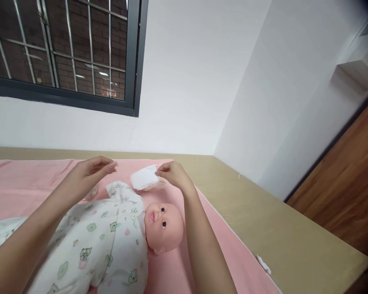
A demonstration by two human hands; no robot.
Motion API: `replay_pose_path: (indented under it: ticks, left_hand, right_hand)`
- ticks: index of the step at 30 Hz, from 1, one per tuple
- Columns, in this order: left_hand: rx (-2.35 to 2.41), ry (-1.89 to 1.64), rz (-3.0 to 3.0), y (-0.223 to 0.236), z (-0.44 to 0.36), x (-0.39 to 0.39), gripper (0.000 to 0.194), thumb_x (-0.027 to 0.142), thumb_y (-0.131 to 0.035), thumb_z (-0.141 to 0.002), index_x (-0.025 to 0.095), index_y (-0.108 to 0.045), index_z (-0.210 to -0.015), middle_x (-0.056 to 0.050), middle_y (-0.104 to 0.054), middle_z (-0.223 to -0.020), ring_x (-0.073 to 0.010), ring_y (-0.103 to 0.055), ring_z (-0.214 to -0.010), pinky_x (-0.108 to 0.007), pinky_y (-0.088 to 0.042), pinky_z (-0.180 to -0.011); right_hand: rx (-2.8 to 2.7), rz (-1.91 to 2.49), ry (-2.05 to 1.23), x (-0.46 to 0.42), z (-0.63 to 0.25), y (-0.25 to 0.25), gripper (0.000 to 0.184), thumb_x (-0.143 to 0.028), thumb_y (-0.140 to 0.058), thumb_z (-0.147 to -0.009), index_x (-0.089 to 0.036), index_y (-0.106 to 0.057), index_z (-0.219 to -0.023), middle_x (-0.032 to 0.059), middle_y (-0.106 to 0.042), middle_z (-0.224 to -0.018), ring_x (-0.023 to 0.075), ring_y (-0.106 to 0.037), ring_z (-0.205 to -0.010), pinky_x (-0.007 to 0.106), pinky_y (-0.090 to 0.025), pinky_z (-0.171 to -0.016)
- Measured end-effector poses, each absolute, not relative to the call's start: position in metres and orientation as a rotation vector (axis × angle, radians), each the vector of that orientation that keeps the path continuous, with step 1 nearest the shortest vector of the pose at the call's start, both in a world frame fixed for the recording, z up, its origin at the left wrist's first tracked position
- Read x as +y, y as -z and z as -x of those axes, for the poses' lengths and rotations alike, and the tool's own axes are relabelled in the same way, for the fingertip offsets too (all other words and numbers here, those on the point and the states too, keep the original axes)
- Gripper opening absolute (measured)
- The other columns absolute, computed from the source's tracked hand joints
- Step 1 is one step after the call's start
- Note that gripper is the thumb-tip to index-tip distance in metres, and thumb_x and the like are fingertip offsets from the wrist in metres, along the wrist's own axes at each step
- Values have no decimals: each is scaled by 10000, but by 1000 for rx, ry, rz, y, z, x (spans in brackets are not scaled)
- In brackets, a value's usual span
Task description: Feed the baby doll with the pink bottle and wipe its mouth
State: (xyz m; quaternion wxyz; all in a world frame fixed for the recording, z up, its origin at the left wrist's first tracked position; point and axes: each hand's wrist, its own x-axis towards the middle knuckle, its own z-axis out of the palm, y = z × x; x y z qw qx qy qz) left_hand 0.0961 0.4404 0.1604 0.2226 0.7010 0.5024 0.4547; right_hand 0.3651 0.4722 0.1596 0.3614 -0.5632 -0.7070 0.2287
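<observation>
A baby doll [164,223] in a white printed romper [107,241] lies on its back on a pink sheet [21,179], head to the right. My right hand [174,173] hovers beyond the doll's head and pinches the edge of a white square wipe [143,177]. My left hand [88,171] hangs above the doll's raised arm, its fingers curled loosely and apart, with nothing in them. Under the wipe something pale shows partly; I cannot make it out.
The pink sheet covers a tan table [263,220] set against a white wall, below a barred window [64,53]. A small crumpled white scrap [263,264] lies on the table at the sheet's right edge. A wooden door [349,183] stands at the right.
</observation>
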Motion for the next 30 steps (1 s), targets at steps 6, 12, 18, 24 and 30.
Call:
replay_pose_path:
  ticks: [6, 12, 18, 24, 30]
  left_hand:
    - [1429, -1249, -1819, -162, -82, 445, 425, 677, -542, -783, 285, -668, -889, -31, -719, -984, -269, -639, -1012, -361, -461, -896]
    - [1418, -1237, -1803, -163, -84, 445, 468, 696, -538, -767, 262, -671, -880, -49, -724, -969, -279, -655, -984, -376, -482, -906]
    - [1415, -1270, -1776, -161, -75, 451, 413, 658, -534, -790, 274, -676, -848, -40, -724, -939, -263, -665, -955, -354, -500, -880]
    - [1405, -1318, -1747, -161, -61, 458, 423, 657, -539, -795, 268, -683, -875, -42, -725, -960, -257, -669, -950, -334, -516, -862]
    - [1417, -1327, -1712, -164, -57, 457, 408, 641, -542, -803, 262, -683, -864, -40, -725, -929, -245, -672, -924, -315, -523, -836]
  right_hand:
    - [-1668, 1536, -577, 501, -396, -134, 214, -300, -556, -782, -171, -550, -611, -4, -576, -664, 113, -485, -635, 248, -347, -616]
    - [-1395, 1417, -925, 512, -412, -120, 262, -353, -592, -773, -173, -498, -608, 2, -546, -671, 120, -544, -666, 248, -421, -679]
    - [-1279, 1275, -1191, 523, -408, -108, 346, -492, -651, -779, -167, -556, -708, 24, -581, -770, 88, -540, -665, 180, -428, -603]
    - [-1071, 1169, -1364, 554, -395, -101, 234, -359, -605, -881, -157, -586, -766, 40, -607, -785, 87, -552, -648, 187, -488, -631]
    - [-915, 899, -1505, 570, -386, -107, 115, -260, -555, -919, -161, -598, -879, 61, -661, -902, 112, -635, -824, 236, -535, -862]
